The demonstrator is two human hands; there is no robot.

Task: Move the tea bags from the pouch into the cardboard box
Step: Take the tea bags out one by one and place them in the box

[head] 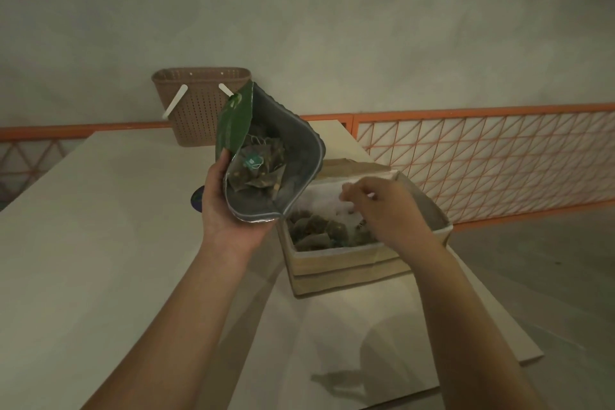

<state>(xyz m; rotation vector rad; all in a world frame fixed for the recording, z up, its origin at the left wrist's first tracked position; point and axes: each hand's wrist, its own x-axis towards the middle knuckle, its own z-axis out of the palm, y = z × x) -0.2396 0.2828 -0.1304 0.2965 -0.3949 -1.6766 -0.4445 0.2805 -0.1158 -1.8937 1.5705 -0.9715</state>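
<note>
My left hand point(226, 206) grips the green pouch point(293, 156) from below and behind, holding it up with its silver-lined mouth gaping toward me. Several pyramid tea bags point(258, 170) lie inside the pouch. Right of it stands the open cardboard box point(339, 268) with a white lining, and several tea bags point(319, 230) rest on its floor. My right hand point(382, 206) hovers over the box's right side with its fingers loosely curled; I see nothing held in it.
A brown plastic basket point(196, 106) with white handles stands at the back of the pale table point(100, 243). An orange wire-mesh rail point(482, 156) runs behind and to the right. A small dark object point(197, 199) peeks out behind my left hand.
</note>
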